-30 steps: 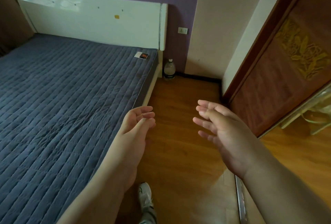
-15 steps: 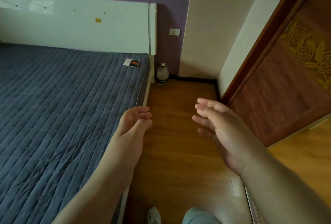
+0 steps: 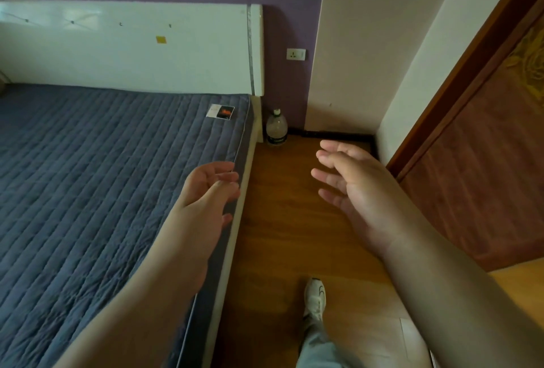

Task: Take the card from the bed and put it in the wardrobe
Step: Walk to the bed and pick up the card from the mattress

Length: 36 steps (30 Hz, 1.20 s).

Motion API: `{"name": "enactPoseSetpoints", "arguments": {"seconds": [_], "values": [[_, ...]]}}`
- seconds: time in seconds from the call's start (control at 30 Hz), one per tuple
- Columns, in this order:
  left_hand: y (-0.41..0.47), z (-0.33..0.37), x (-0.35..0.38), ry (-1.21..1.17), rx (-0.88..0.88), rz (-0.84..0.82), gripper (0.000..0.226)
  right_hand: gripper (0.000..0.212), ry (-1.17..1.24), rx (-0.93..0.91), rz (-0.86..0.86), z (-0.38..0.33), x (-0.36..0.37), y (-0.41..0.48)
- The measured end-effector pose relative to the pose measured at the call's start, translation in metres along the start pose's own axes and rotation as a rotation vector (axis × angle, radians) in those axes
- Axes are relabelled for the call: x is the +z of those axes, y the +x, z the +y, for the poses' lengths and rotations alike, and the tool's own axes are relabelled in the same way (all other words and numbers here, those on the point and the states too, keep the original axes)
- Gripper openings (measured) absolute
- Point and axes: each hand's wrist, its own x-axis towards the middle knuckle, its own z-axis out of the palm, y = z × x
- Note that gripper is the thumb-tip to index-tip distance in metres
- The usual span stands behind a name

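Note:
A small card [image 3: 221,111] with a white border and a dark picture lies flat on the bed [image 3: 88,176], at the far right corner of the blue quilted cover near the white headboard. My left hand [image 3: 206,191] hovers over the bed's right edge, fingers loosely apart, holding nothing, well short of the card. My right hand [image 3: 353,191] is raised over the wooden floor, fingers spread and empty. A brown carved wooden panel [image 3: 485,176], a door or the wardrobe's front, stands at the right.
A clear plastic bottle [image 3: 276,129] stands on the floor between the bed corner and the wall. A wall socket [image 3: 296,54] sits above it. My foot in a white shoe [image 3: 315,297] is on the wooden floor [image 3: 279,235] beside the bed.
The view has moved closer to the headboard and the card appears larger. Both hands stay raised and empty. My foot has stepped forward along the bed.

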Motion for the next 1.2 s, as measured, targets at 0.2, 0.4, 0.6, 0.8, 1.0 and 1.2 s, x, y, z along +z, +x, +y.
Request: {"name": "enactPoseSetpoints", "arguments": {"seconds": [0.2,0.4,0.6,0.8,1.0,1.2], "values": [[0.083,0.027,0.073,-0.003,-0.027,0.012,0.023,0.020,0.035,0.029,0.005,-0.024,-0.038,0.107],[0.147,0.046,0.135,-0.060,-0.047,0.061,0.018,0.020,0.000,0.056,-0.024,-0.045,-0.070,0.191],[0.194,0.057,0.166,-0.092,-0.069,0.109,0.019,0.018,-0.047,0.065,-0.075,-0.064,-0.080,0.249],[0.251,0.062,0.175,-0.052,-0.034,0.134,0.022,0.016,-0.059,0.079,-0.089,-0.078,-0.068,0.301],[0.326,0.066,0.166,-0.104,-0.041,0.162,0.024,0.016,-0.098,0.071,-0.090,-0.096,-0.035,0.362],[0.420,0.082,0.142,-0.153,-0.065,0.180,0.027,0.019,-0.140,0.065,-0.122,-0.125,0.021,0.447]]}}
